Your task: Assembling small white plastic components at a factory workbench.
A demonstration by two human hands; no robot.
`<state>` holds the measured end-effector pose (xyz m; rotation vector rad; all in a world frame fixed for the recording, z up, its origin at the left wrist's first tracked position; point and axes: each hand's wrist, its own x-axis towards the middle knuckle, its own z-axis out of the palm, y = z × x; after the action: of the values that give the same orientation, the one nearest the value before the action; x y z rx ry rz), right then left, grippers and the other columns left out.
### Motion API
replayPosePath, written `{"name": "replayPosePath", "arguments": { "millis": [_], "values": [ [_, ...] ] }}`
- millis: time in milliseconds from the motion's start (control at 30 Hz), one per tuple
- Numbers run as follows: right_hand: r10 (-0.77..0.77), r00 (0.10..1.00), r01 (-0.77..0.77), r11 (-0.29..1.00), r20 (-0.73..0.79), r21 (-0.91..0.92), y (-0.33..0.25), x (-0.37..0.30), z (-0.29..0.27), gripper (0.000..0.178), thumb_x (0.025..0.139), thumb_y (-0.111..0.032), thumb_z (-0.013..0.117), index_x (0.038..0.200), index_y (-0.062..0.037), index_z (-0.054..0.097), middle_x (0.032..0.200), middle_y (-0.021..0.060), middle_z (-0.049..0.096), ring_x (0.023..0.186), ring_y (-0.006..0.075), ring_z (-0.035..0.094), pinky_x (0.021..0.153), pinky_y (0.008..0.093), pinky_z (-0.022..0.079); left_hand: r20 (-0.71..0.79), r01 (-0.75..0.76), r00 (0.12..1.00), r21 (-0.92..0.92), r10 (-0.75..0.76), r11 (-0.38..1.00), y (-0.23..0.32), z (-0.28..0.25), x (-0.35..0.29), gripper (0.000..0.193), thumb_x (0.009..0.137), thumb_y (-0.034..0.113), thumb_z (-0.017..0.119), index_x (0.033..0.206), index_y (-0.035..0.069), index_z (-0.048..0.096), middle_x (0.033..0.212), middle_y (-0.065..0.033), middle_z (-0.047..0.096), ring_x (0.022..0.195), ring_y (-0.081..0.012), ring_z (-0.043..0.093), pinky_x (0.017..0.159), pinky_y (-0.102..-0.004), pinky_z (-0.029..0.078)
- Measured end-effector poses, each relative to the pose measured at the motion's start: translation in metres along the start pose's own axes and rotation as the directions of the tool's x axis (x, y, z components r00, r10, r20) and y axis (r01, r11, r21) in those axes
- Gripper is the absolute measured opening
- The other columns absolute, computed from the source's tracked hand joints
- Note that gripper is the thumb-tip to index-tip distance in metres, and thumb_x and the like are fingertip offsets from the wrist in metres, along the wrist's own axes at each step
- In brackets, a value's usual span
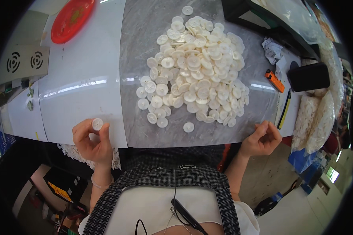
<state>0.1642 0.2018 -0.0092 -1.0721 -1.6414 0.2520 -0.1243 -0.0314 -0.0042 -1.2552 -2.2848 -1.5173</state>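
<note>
My left hand [91,144] pinches a small white plastic disc [97,124] between thumb and fingers, just above the table's front edge. My right hand [261,141] is closed with its fingertips pressed together at the right front of the grey tabletop [153,135]. Whatever it may hold is too small to make out. Between the hands and farther back lies a big heap of similar white discs [203,66], with raised centres and spokes. One loose disc [188,127] lies apart near the front edge.
A red plate [72,20] lies far left on the white board [80,78]. To the right are an orange-handled cutter [274,81], a yellow pen-like tool [285,109], a black case [309,76] and crumpled paper [272,51]. Clear bags of white parts [314,121] stand beyond. A black-framed box [268,23] bounds the back right.
</note>
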Motion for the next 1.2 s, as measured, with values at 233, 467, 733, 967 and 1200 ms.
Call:
{"name": "replayPosePath", "arguments": {
  "millis": [233, 467, 733, 967, 1200],
  "values": [
    [0.042, 0.995, -0.053, 0.991, 0.089, 0.126, -0.009, 0.002, -0.003, 0.01, 0.087, 0.004, 0.062, 0.095, 0.0018, 0.058, 0.085, 0.0075, 0.062, 0.068, 0.0112, 0.058, 0.062, 0.0223, 0.049, 0.087, 0.428, 0.899, -0.379, -0.429, 0.821, 0.043, 0.003, 0.012, 0.054, 0.082, 0.001, 0.073, 0.129, 0.001, 0.048, 0.098, -0.0022, 0.056, 0.079, -0.0059, 0.053, 0.067, -0.0169, 0.044],
    [-0.479, 0.63, 0.293, 0.876, 0.611, 0.384, -0.082, -0.009, 0.006, 0.037, 0.068, -0.014, 0.082, 0.102, -0.0078, 0.068, 0.104, 0.0069, 0.066, 0.091, 0.026, 0.06, 0.081, 0.0341, 0.048, 0.407, 0.437, 0.889, -0.611, -0.212, 0.66, 0.083, 0.012, -0.013, 0.054, 0.07, -0.002, 0.081, 0.118, -0.001, 0.057, 0.099, -0.0024, 0.061, 0.079, -0.0052, 0.056, 0.069, -0.0177, 0.045],
    [-0.527, 0.583, 0.344, 0.849, 0.618, 0.401, -0.073, -0.038, -0.002, 0.029, 0.067, -0.003, 0.077, 0.095, -0.007, 0.069, 0.1, 0.003, 0.067, 0.088, 0.0223, 0.061, 0.074, 0.0316, 0.049, 0.497, 0.42, 0.865, -0.637, -0.072, 0.647, 0.106, 0.009, -0.031, 0.049, 0.067, 0.013, 0.087, 0.107, 0.0, 0.061, 0.099, -0.0041, 0.06, 0.085, -0.0095, 0.057, 0.073, -0.0218, 0.045],
    [-0.291, 0.707, 0.007, 0.914, 0.645, 0.405, -0.073, -0.042, -0.002, 0.015, 0.079, 0.002, 0.071, 0.092, -0.0032, 0.068, 0.089, 0.0071, 0.068, 0.077, 0.0167, 0.063, 0.071, 0.0263, 0.05, 0.457, 0.374, 0.888, -0.655, -0.05, 0.657, 0.109, 0.011, -0.035, 0.038, 0.069, 0.003, 0.083, 0.102, 0.002, 0.065, 0.094, 0.0005, 0.061, 0.064, -0.0022, 0.051, 0.061, -0.0172, 0.041],
    [0.048, 0.631, -0.709, 0.441, 0.774, 0.55, -0.096, -0.035, -0.011, 0.012, 0.086, 0.008, 0.059, 0.097, 0.0033, 0.06, 0.092, 0.0079, 0.065, 0.08, 0.0142, 0.063, 0.076, 0.0252, 0.05, 0.565, 0.544, 0.814, -0.656, -0.139, 0.523, 0.104, 0.019, -0.041, 0.041, 0.074, 0.006, 0.081, 0.107, 0.0, 0.058, 0.101, -0.0042, 0.057, 0.082, -0.0074, 0.056, 0.072, -0.0202, 0.048]
  ]
}}
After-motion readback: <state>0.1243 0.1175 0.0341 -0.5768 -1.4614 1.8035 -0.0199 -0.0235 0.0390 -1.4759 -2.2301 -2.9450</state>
